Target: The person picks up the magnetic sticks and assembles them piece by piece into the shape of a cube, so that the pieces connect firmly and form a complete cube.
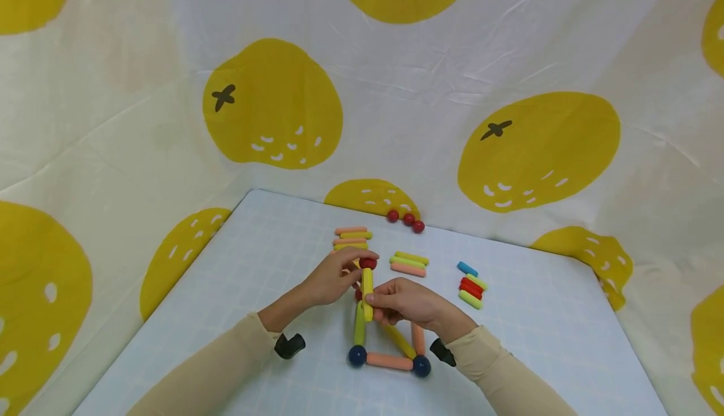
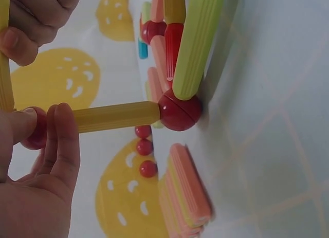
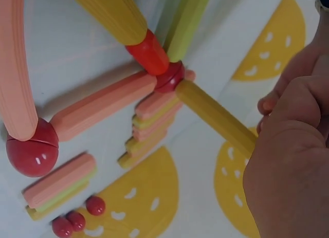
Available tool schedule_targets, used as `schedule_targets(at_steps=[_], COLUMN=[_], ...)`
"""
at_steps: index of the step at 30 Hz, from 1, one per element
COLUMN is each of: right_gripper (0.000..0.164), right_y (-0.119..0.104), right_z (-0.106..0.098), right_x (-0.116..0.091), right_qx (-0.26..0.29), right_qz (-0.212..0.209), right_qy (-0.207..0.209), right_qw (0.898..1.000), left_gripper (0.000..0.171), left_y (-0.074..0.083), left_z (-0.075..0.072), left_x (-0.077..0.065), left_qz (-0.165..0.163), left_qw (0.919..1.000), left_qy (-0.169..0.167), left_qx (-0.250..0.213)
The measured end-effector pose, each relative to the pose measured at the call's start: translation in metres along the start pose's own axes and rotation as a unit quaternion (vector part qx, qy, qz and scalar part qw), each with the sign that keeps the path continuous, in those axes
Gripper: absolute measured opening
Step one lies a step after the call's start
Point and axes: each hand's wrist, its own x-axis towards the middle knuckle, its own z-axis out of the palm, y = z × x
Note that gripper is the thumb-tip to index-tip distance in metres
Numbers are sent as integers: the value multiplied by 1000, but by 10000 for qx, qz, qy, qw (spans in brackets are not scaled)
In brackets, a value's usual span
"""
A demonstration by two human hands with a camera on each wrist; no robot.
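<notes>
My left hand holds a red ball between thumb and fingers. The ball tops an upright yellow rod, which stands on a red corner ball of a building-stick frame. My right hand pinches a second yellow rod, its upper end right at the held ball. Below my hands, the frame's near corners are dark blue balls, joined by a pink rod. A light green rod forms its left side, and a diagonal of yellow and short red rods crosses it.
Beyond my left hand lies a row of pink and yellow rods. A smaller rod group sits behind the frame, with loose red balls at the table's far edge. Short blue, red and green rods lie to the right.
</notes>
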Motion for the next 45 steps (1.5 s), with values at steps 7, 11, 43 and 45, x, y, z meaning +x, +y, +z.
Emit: schedule_targets(at_steps=[7, 11, 43, 45], right_gripper=[32, 33, 41, 45], right_y=[0, 1, 1, 1], right_z=[3, 4, -6, -15], right_x=[2, 3, 2, -3], right_qx=[292, 426, -146, -668], right_qz=[21, 84, -26, 33], right_qy=[-136, -158, 186, 532], right_qw=[9995, 9989, 9997, 9963], left_gripper=[45, 46, 33, 33], left_y=[-1, -2, -1, -1], left_z=[0, 1, -5, -3], left_x=[1, 1, 1, 2], left_qz=[42, 88, 875, 822], left_qw=[9999, 9997, 9895, 9906], left_qy=[43, 49, -257, -260], left_qx=[140, 213, 1122, 1066])
